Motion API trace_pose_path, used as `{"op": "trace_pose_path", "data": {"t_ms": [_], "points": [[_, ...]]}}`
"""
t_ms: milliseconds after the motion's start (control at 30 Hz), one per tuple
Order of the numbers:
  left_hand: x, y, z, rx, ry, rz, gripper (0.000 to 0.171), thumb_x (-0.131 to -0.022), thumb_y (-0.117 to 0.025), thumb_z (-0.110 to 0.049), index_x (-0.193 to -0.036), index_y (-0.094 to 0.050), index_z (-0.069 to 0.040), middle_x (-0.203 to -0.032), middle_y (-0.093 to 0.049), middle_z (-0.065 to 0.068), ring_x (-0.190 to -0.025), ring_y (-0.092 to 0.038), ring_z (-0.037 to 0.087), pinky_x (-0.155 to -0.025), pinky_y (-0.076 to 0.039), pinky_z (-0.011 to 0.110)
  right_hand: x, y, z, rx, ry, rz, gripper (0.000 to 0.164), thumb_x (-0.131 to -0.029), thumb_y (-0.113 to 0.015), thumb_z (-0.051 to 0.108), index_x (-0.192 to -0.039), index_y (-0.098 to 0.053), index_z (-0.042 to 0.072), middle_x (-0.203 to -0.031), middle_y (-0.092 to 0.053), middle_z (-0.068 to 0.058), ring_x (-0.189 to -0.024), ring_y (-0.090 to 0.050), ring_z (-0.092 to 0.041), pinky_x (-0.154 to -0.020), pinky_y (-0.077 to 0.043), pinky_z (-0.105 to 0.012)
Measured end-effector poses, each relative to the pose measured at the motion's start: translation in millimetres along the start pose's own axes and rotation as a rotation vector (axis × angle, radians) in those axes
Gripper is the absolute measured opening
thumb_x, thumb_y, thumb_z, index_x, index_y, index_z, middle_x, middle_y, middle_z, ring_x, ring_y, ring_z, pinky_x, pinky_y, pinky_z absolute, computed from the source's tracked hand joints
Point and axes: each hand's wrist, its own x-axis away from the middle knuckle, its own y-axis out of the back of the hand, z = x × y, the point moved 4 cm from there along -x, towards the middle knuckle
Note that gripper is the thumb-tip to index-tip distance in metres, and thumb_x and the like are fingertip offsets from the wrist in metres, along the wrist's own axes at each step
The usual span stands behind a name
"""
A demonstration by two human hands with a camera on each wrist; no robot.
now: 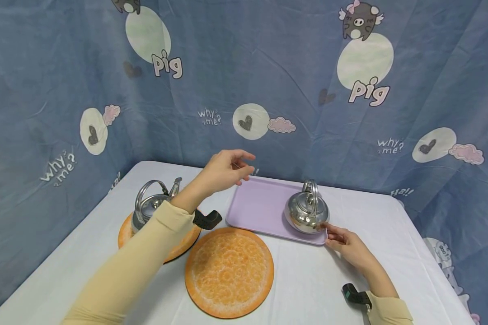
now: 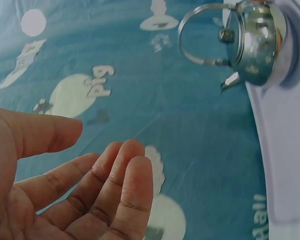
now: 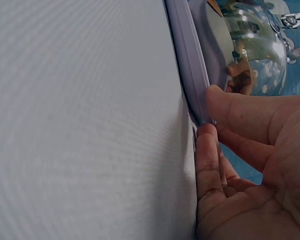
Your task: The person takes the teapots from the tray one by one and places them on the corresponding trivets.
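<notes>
A lilac tray [image 1: 260,203] lies on the white tabletop with a shiny metal kettle [image 1: 307,212] standing at its right end. My right hand [image 1: 349,246] is at the tray's near right corner. In the right wrist view, its thumb [image 3: 240,112] lies over the rim and its fingers come to the outer edge, pinching the corner. My left hand [image 1: 226,169] hangs in the air by the tray's far left corner, holding nothing. Its fingers [image 2: 135,185] are loosely bent and apart from the thumb in the left wrist view.
Behind my left forearm, a second metal kettle [image 1: 149,205] stands on a round orange mat [image 1: 126,232], partly hidden. Another round orange mat [image 1: 229,273] lies in front of the tray. A blue printed curtain [image 1: 211,81] hangs behind the table [image 1: 301,284].
</notes>
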Motion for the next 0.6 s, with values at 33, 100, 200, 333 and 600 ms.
{"op": "trace_pose_path", "data": {"t_ms": [33, 100, 200, 333, 600], "points": [[-2.6, -5.2, -1.5, 0.007, -0.005, 0.004, 0.038, -0.105, -0.069, -0.022, -0.142, -0.068, -0.015, -0.108, -0.08, 0.007, -0.084, -0.076, 0.017, -0.077, -0.066, 0.034, 0.1, 0.2, 0.2, 0.002, 0.002, -0.002, 0.059, -0.104, -0.068, 0.006, -0.157, -0.046, -0.008, -0.13, -0.069, -0.025, -0.105, -0.058, 0.002, -0.089, -0.05, -0.013], [-7.6, -15.2, -4.3, 0.021, -0.013, 0.013, 0.037, -0.105, -0.069, -0.022, -0.141, -0.069, -0.014, -0.106, -0.08, 0.007, -0.082, -0.077, 0.017, -0.079, -0.066, 0.037, 0.5, 0.2, 0.1, -0.001, 0.0, -0.004, 0.059, -0.103, -0.068, 0.005, -0.157, -0.047, -0.008, -0.134, -0.067, -0.027, -0.106, -0.059, 0.003, -0.09, -0.05, -0.012], [-14.5, -29.9, -9.3, 0.029, -0.025, 0.027, 0.036, -0.105, -0.069, -0.022, -0.14, -0.069, -0.012, -0.104, -0.081, 0.007, -0.079, -0.077, 0.018, -0.079, -0.066, 0.038, 0.9, 0.3, -0.3, -0.002, -0.007, -0.005, 0.06, -0.103, -0.068, 0.006, -0.157, -0.046, -0.008, -0.14, -0.064, -0.03, -0.108, -0.059, 0.004, -0.091, -0.049, -0.011], [-23.3, -48.7, -14.3, 0.038, -0.032, 0.051, 0.035, -0.106, -0.068, -0.023, -0.139, -0.07, -0.01, -0.1, -0.081, 0.007, -0.079, -0.077, 0.017, -0.075, -0.065, 0.033, 0.9, 0.4, -1.3, -0.005, -0.019, -0.008, 0.06, -0.104, -0.068, 0.007, -0.158, -0.046, -0.008, -0.142, -0.063, -0.03, -0.108, -0.059, 0.003, -0.091, -0.049, -0.011], [-35.7, -83.5, -21.1, 0.083, -0.023, 0.103, 0.035, -0.108, -0.067, -0.025, -0.139, -0.07, -0.008, -0.099, -0.08, 0.009, -0.085, -0.077, 0.018, -0.076, -0.067, 0.032, -0.4, 1.2, -2.5, -0.006, -0.004, 0.0, 0.059, -0.104, -0.068, 0.007, -0.158, -0.046, -0.007, -0.133, -0.068, -0.026, -0.106, -0.059, 0.003, -0.089, -0.051, -0.014]]}}
